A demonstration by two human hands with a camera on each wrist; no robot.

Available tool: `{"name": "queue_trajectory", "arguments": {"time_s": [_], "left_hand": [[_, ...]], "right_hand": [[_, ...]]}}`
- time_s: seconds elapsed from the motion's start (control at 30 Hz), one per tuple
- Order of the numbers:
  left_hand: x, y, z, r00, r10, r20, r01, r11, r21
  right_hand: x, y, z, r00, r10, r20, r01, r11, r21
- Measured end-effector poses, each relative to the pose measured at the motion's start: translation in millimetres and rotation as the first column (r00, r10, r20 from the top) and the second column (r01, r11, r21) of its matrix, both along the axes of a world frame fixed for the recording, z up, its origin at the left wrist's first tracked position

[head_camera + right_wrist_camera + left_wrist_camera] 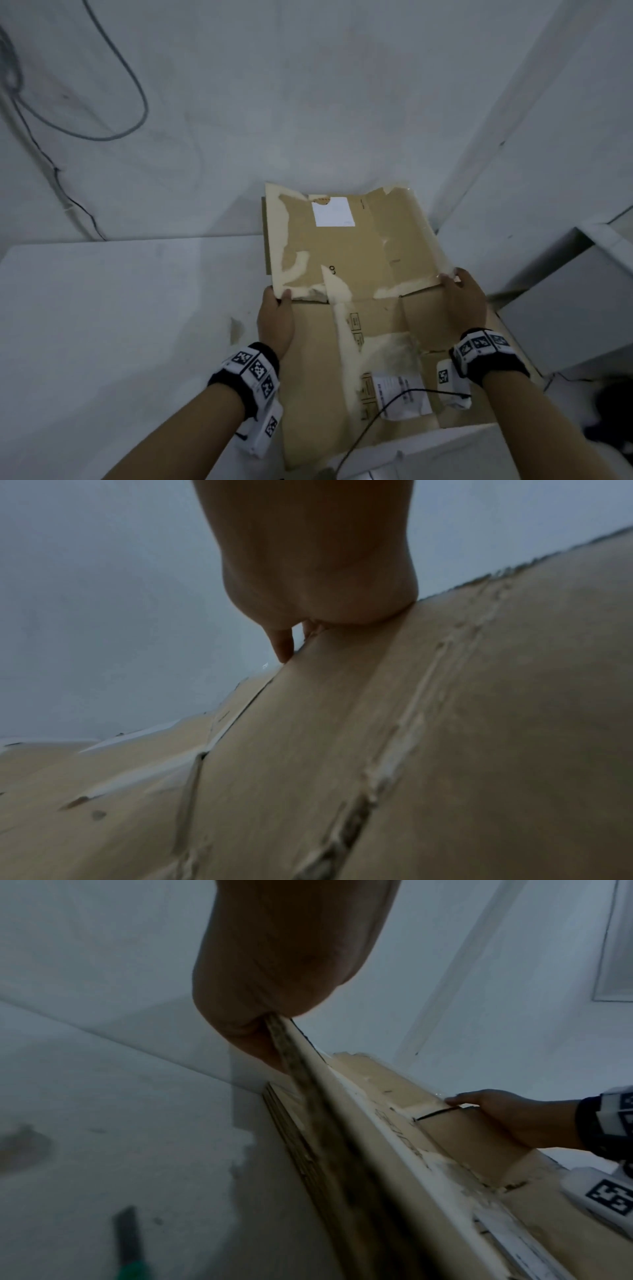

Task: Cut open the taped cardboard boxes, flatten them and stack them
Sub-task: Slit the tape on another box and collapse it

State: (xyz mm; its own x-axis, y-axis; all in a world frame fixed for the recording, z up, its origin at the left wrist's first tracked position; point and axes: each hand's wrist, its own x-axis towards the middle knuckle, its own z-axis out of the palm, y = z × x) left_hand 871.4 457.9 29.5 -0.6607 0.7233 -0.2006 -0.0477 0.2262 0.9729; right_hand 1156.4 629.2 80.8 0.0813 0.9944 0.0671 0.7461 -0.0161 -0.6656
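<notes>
Flattened cardboard box [346, 260] held by both hands above the floor, in the corner between two white walls. My left hand [275, 322] grips the box's left edge, thumb on top and fingers curled beneath; in the left wrist view the board's edge runs straight into the fold of the palm. My right hand [462, 305] grasps the opposite edge, thumb over the torn tape and palm pressed on the panel; in the right wrist view one fingertip hooks past the rim. I judge that the two opposed grips keep the floppy, creased sheet level so it can be laid squarely. The far half, bearing a white label [334, 212], tilts up along the middle crease, and peeled patches show pale where tape has stripped the facing. Under it, layered edges of more flattened boxes [294, 1139] lie on the floor, which I take as the stack receiving this one. Surroundings: a white table top [102, 308] at left; a dark-bladed knife with a green handle [131, 1242] lying left of the stack, well apart from both hands; a grey cable [137, 85] looped on the wall; a thin black wire [383, 411] crossing the near panel, which could snag; white furniture [565, 301] crowding the right side.
</notes>
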Motion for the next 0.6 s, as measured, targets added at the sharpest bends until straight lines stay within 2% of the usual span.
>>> {"name": "queue_trajectory", "arguments": {"time_s": [0.13,0.27,0.43,0.6], "left_hand": [[73,50,-6,0.998,0.042,0.055,-0.04,0.999,-0.035],[124,92,-20,0.994,0.078,0.082,-0.07,0.993,-0.094],[148,130,-49,0.99,0.131,0.056,-0.119,0.976,-0.18],[151,154,-74,0.995,0.096,0.039,-0.081,0.958,-0.276]], "right_hand": [[66,66,1,0.998,0.028,0.059,-0.024,0.997,-0.075],[106,119,-11,0.996,0.047,0.08,-0.035,0.988,-0.152],[128,165,-46,0.992,0.082,0.096,-0.058,0.971,-0.23],[134,196,-87,0.988,0.101,0.112,-0.062,0.949,-0.309]]}}
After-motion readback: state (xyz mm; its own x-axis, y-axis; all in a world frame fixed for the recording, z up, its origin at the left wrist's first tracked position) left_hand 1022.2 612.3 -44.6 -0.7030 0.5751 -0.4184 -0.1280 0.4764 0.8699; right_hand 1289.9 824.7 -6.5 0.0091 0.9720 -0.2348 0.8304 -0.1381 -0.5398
